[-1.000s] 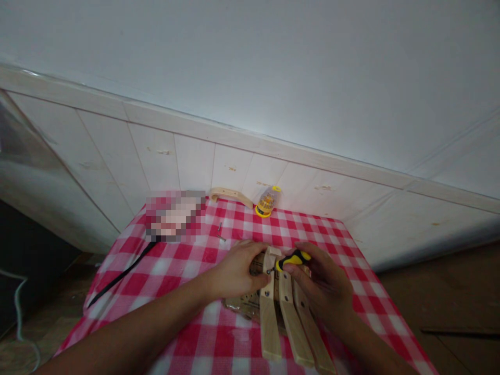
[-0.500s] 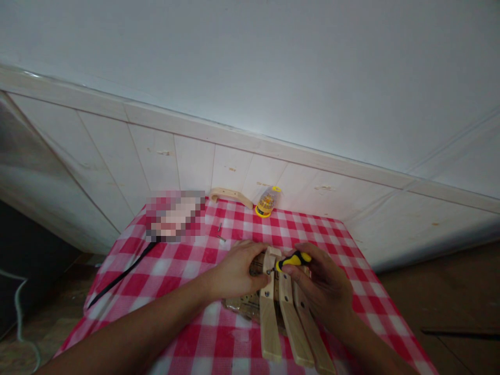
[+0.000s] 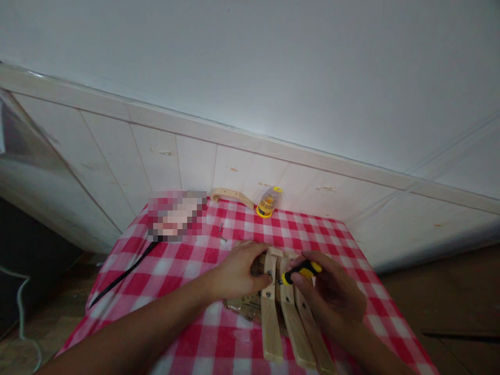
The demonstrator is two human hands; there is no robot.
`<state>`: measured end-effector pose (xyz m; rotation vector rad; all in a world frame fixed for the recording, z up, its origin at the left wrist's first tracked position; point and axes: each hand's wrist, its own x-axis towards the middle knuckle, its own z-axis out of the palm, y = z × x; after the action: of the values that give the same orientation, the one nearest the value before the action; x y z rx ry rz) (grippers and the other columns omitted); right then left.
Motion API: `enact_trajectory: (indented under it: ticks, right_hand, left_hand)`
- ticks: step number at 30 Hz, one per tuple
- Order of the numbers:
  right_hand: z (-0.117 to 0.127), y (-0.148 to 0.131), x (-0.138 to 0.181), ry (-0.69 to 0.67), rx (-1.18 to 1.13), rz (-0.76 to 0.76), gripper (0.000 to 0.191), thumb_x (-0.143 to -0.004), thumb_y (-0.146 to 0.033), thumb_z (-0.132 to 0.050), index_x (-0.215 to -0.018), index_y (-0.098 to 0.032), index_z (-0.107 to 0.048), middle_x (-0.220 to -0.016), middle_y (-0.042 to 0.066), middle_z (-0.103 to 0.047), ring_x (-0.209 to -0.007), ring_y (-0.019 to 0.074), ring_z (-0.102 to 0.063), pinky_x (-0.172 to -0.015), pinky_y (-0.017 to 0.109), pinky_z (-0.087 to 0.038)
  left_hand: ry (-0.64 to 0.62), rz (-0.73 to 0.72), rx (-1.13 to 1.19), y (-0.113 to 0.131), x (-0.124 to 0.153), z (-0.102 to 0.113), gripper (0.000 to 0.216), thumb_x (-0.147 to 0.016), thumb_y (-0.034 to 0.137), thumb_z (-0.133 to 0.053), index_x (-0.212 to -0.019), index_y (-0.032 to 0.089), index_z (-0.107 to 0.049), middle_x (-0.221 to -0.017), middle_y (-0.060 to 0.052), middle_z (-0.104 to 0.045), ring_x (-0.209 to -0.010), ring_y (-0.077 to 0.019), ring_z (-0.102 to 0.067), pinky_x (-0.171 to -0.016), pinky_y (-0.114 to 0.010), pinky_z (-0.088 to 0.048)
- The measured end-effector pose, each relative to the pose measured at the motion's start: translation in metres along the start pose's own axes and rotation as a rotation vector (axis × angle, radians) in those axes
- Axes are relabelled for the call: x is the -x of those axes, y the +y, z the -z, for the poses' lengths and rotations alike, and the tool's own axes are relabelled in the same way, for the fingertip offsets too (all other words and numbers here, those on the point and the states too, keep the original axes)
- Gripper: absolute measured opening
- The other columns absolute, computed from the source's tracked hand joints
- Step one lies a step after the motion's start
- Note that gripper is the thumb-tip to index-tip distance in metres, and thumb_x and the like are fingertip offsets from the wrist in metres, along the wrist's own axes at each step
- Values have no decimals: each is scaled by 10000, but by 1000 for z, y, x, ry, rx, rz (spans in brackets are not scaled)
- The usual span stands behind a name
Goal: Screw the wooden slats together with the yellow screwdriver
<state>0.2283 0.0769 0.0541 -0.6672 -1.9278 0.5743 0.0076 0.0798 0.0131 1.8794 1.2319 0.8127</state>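
Note:
Three pale wooden slats [image 3: 291, 333] lie side by side on the red and white checked tablecloth [image 3: 183, 271], fanning toward me. My left hand [image 3: 238, 271] is closed on the far end of the leftmost slat [image 3: 269, 323], holding it down. My right hand [image 3: 332, 294] is closed on a small screwdriver with a yellow and black handle [image 3: 302, 272]; its tip points at the top of the middle slat. A clear bag with printed paper [image 3: 244, 304] lies under the slats.
At the table's far edge lie a curved wooden piece [image 3: 231, 195] and a clear yellow-capped screwdriver bit holder [image 3: 269, 202]. A few loose screws [image 3: 221, 233] sit on the cloth. A black strap [image 3: 125, 273] hangs off the left side. White wall panelling stands behind.
My right hand with the screwdriver has shifted a little right and down, from the leftmost slat toward the middle one. The left hand stays put.

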Motion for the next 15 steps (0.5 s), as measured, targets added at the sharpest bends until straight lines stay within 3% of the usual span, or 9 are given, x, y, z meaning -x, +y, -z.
enact_trajectory:
  ticks: [15]
  right_hand:
    - [1,-4,6,-69,-25,59,551,-927,-34,-724,-1407,-301,-685,-1059,44,-820,-895,206,-817,-817,303,-703]
  left_hand:
    - [3,23,18,3,1,1,541,-778,252,-768,-1310,169,-720,-1316,-136,-761,-1224,-354,-675,-1097,-492,-491]
